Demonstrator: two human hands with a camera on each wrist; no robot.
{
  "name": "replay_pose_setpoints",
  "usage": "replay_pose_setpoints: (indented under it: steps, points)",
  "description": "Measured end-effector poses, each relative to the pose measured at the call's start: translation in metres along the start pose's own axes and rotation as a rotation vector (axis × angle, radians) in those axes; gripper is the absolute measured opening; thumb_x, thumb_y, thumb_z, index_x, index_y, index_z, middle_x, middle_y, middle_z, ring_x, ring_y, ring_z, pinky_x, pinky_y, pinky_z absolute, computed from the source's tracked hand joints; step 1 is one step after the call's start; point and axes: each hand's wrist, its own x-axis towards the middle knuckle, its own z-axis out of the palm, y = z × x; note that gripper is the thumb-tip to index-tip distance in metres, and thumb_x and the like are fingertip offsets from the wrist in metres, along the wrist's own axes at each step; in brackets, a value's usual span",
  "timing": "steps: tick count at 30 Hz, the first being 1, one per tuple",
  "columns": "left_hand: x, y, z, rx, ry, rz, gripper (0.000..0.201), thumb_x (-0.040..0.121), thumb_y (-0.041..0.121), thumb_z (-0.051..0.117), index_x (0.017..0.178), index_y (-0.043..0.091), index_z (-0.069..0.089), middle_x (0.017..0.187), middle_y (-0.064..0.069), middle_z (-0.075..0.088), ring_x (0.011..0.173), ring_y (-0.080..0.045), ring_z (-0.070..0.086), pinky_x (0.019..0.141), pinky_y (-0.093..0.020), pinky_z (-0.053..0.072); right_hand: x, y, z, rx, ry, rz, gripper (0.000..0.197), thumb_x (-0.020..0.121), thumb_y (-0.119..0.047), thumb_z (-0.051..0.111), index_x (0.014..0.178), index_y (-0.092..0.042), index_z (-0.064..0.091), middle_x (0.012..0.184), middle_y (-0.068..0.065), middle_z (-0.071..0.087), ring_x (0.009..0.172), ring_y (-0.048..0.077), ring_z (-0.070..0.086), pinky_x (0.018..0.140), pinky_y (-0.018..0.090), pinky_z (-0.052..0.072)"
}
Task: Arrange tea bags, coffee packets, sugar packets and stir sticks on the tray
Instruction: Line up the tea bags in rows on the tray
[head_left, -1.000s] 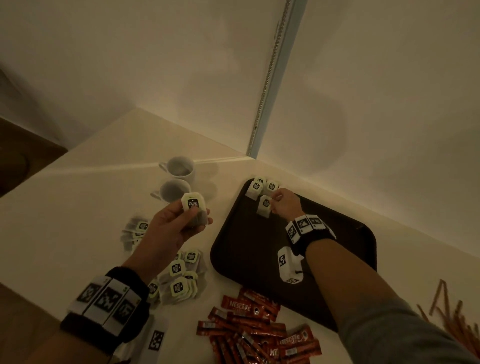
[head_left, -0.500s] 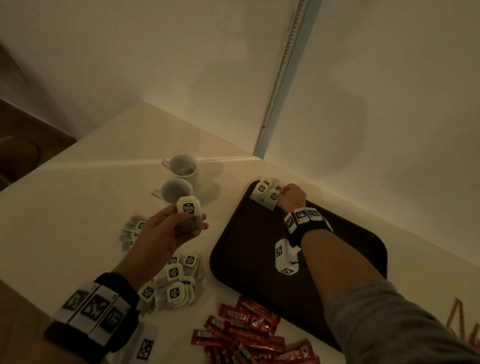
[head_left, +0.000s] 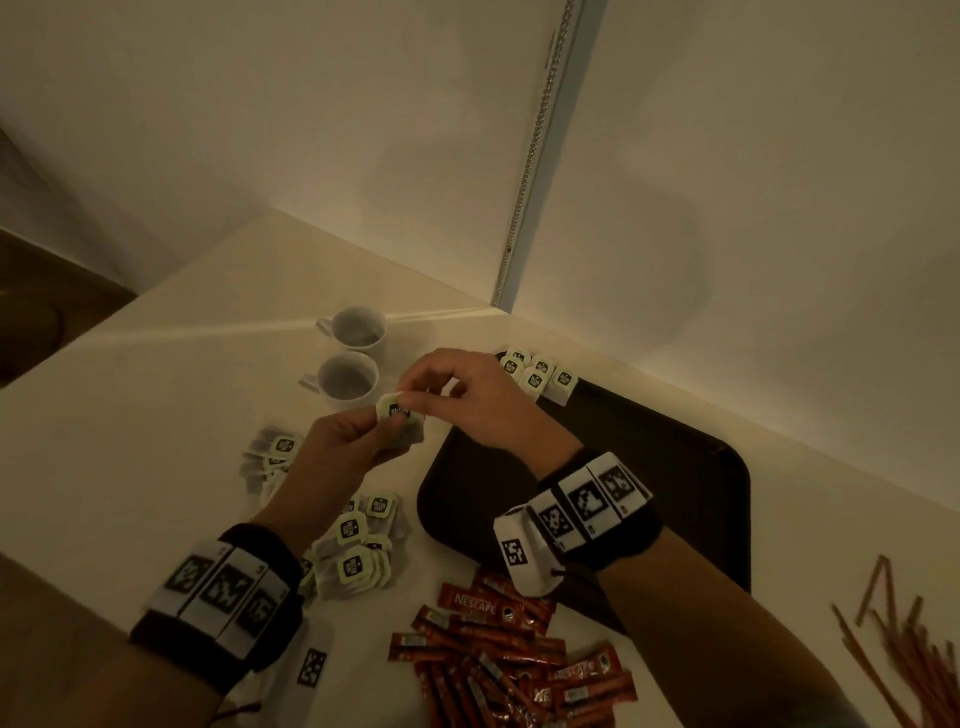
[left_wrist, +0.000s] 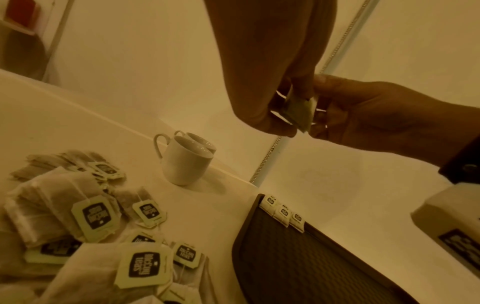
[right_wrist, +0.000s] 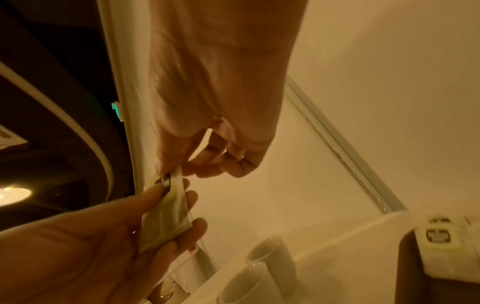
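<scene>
Early stage. Tray (head_left: 649, 493) holds only a short row of tea bags (head_left: 537, 375) tucked in its far-left corner, looks like four; rest of the tray surface is bare.

In hand now: one tea bag (head_left: 395, 411) held in the air between the cups (head_left: 347, 382) and the tray's left edge, not yet over the tray. Left hand (head_left: 332, 457) has fingers curled round its body; right hand (head_left: 467, 395) pinches it at the tag end with thumb and forefinger. Reads as a handover, left to right, so the right hand can add it to the row.

Left to do, judging from layout:
- Loose tea bags (head_left: 358, 551) heaped on the tabletop (head_left: 130, 415) left of the tray, a second small heap (head_left: 272, 457) further left.
- Coffee packets (head_left: 498, 649) piled on the tabletop just in front of the tray, none on it.
- Stir sticks (head_left: 904, 660) scattered well right of the tray, untouched.
- Sugar packets: can't spot any in view.

Rough call: tea bags barely begun, other three items not begun.
</scene>
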Motion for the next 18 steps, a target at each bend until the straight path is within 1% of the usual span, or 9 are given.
replay_pose_setpoints:
  steps: [1,2,4,8,10,12,14,17,18]
  points:
    - [-0.003,0.003,0.002,0.025,-0.004,0.018,0.028,0.071,0.037,0.077,0.094,0.021,0.076,0.097,-0.01,0.073,0.095,-0.018,0.069,0.085,-0.029,0.055,-0.002,-0.002,0.001,0.005,0.018,-0.008,0.008,0.083,-0.01,0.069,0.09,-0.006,0.07,0.082,-0.011,0.062,0.077,0.004,0.058,0.068,0.008,0.042]
    - [-0.004,0.005,0.003,0.056,-0.006,0.047,0.022,0.074,0.026,0.076,0.096,0.024,0.075,0.097,-0.008,0.073,0.094,-0.017,0.068,0.085,-0.029,0.055,-0.005,-0.005,0.001,0.013,0.029,-0.011,0.008,0.083,-0.01,0.069,0.089,-0.005,0.07,0.082,-0.008,0.064,0.077,0.008,0.059,0.069,0.009,0.042]
    - [-0.005,0.008,0.006,0.114,-0.024,0.121,0.027,0.077,0.014,0.073,0.102,0.024,0.073,0.099,-0.006,0.073,0.094,-0.016,0.068,0.081,-0.027,0.055,-0.01,-0.008,0.002,0.029,0.032,-0.023,0.008,0.083,-0.009,0.069,0.089,-0.004,0.07,0.08,-0.008,0.064,0.075,0.003,0.059,0.07,0.009,0.043]
    - [-0.007,0.009,0.011,0.143,0.033,0.177,0.014,0.084,0.002,0.065,0.095,0.005,0.072,0.084,-0.008,0.074,0.081,-0.017,0.069,0.075,-0.024,0.054,-0.017,-0.015,0.002,0.052,0.077,-0.051,0.008,0.081,-0.004,0.069,0.088,0.0,0.07,0.077,-0.008,0.063,0.072,-0.004,0.059,0.071,0.009,0.043]
    - [-0.009,0.01,0.013,0.147,0.041,0.189,0.011,0.083,-0.001,0.065,0.092,-0.001,0.071,0.079,-0.008,0.073,0.077,-0.015,0.068,0.073,-0.023,0.054,-0.018,-0.019,0.002,0.047,0.108,-0.061,0.008,0.081,-0.003,0.069,0.088,0.0,0.07,0.076,-0.007,0.063,0.071,-0.004,0.059,0.07,0.01,0.044]
    - [-0.011,0.012,0.014,0.134,0.018,0.205,0.015,0.08,0.0,0.066,0.095,-0.001,0.07,0.084,-0.009,0.074,0.08,-0.015,0.069,0.075,-0.022,0.054,-0.019,-0.023,0.003,0.056,0.126,-0.063,0.008,0.081,-0.004,0.069,0.088,0.001,0.07,0.078,-0.002,0.065,0.071,-0.001,0.06,0.07,0.014,0.047]
    - [-0.012,0.013,0.015,0.11,-0.006,0.204,0.02,0.078,0.009,0.067,0.097,0.005,0.071,0.09,-0.008,0.074,0.087,-0.014,0.068,0.08,-0.022,0.054,-0.02,-0.025,0.003,0.075,0.137,-0.058,0.009,0.082,-0.005,0.069,0.088,0.001,0.069,0.078,0.002,0.066,0.071,0.004,0.06,0.069,0.018,0.049]
    - [-0.014,0.013,0.015,0.093,0.004,0.18,0.014,0.074,0.021,0.068,0.086,0.02,0.077,0.086,-0.007,0.075,0.085,-0.015,0.068,0.079,-0.024,0.055,-0.02,-0.028,0.003,0.056,0.147,-0.066,0.008,0.082,-0.006,0.069,0.088,0.0,0.069,0.079,0.005,0.066,0.07,0.011,0.061,0.067,0.021,0.05]
    - [-0.013,0.013,0.015,0.091,0.008,0.177,0.013,0.074,0.021,0.069,0.084,0.021,0.077,0.085,-0.007,0.075,0.084,-0.015,0.068,0.079,-0.025,0.055,-0.02,-0.029,0.003,0.035,0.156,-0.066,0.008,0.082,-0.007,0.069,0.088,-0.002,0.069,0.08,0.005,0.066,0.07,0.011,0.061,0.067,0.02,0.049]
